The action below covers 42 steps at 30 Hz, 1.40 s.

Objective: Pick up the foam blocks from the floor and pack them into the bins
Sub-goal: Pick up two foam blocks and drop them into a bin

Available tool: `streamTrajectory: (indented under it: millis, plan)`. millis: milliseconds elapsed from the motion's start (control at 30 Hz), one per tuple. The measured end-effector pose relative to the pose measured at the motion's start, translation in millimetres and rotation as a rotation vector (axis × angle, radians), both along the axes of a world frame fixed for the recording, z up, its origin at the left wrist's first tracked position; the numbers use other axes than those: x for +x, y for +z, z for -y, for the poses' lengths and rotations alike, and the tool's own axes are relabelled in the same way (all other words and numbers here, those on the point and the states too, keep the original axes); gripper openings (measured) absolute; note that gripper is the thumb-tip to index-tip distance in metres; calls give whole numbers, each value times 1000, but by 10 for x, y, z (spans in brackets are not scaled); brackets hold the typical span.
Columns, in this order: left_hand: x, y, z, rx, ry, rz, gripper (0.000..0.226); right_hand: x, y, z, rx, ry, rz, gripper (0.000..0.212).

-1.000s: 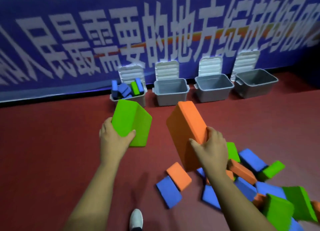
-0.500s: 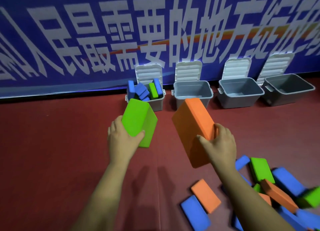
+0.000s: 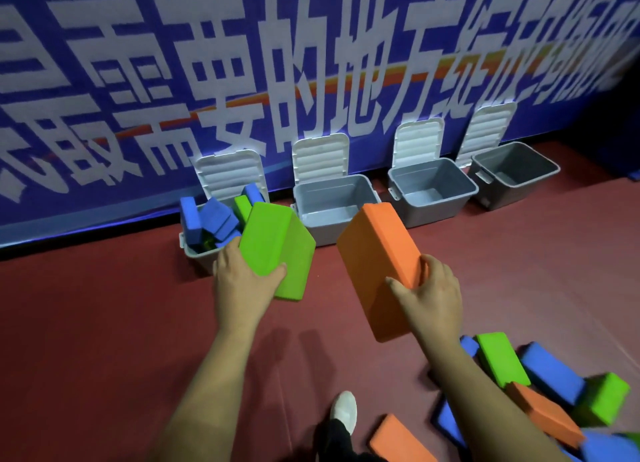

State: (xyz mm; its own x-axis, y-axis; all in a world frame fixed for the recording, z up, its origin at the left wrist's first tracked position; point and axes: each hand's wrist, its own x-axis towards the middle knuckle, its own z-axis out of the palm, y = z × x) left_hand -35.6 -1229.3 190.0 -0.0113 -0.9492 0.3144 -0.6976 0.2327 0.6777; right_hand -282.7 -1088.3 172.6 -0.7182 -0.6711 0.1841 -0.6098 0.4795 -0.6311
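Blue banner (image 3: 104, 63) with big white characters is filling the back wall; red floor (image 3: 86, 323) is running below it. Four grey bins are sitting along the wall with white lids flipped up: the leftmost bin (image 3: 194, 253) is already crammed with blue and green blocks, the second bin (image 3: 334, 205), third bin (image 3: 433, 191) and fourth bin (image 3: 516, 170) are showing bare interiors.

Change over the last second: the bins are looming larger and the loose pile (image 3: 540, 392) of blue, green and orange blocks is sliding to the lower right edge, so the person is walking in on the bins (a white shoe (image 3: 344, 409) is stepping forward). Carry phase, nearly at drop-off.

Left hand (image 3: 242, 281) is wrapping the lower end of a green block (image 3: 273, 243), held up in front of the leftmost bin. Right hand (image 3: 429, 295) is clamping the edge of an orange block (image 3: 377, 264), tilted, in the air below the second bin. Both grips are looking firm.

My read: the full bin is taking no more; the second one is looking like the sensible target.
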Motion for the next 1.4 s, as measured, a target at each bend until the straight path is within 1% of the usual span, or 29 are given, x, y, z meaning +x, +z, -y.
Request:
streamTrajectory:
  millis: [67,233,367,467,533,600,700,800,900,1000,1100,1200,1300,1400]
  plan:
    - [-119,-51,485,39,28,4,80,-187,-18,537,12,11,20,70]
    - [-397,-117,1577,76,110,6,79,-645,51,1973,46,124,-1,66]
    - [-575,-192,2436,106,149,32,80,-854,95,3045,56,184,5,65]
    - [-802,-278,3187,111,167,57,84,-1034,49,3815,45,203,45,66]
    - [-1028,-337,3753,125,167,66,86,-1199,-46,4324,59,192,49,61]
    - [-1291,-424,4368,129,132,59,84,-1381,-157,4823,73,161,51,59]
    - [-1739,-552,5342,157,50,46,78,-1673,-270,5526,114,82,53,69]
    - [-2214,-596,6211,180,-21,61,79,-1969,-326,6117,147,11,87,71]
    - [-2687,-620,6888,215,-90,86,81,-2225,-356,6578,205,-62,131,69]
    - [-3079,-776,7334,255,-146,80,83,-2467,-489,6969,277,-99,143,67]
    - [-3373,-1112,7650,308,-155,90,82,-2771,-769,7445,373,-71,145,65]
    - [-3551,-1668,7900,382,-122,92,80,-3054,-1206,7993,497,-6,150,60]
    - [-3685,-2317,8021,440,-17,146,81,-3261,-1811,8494,642,92,168,59]
    - [-3862,-2967,8057,539,118,201,82,-3448,-2555,8900,795,243,163,65]
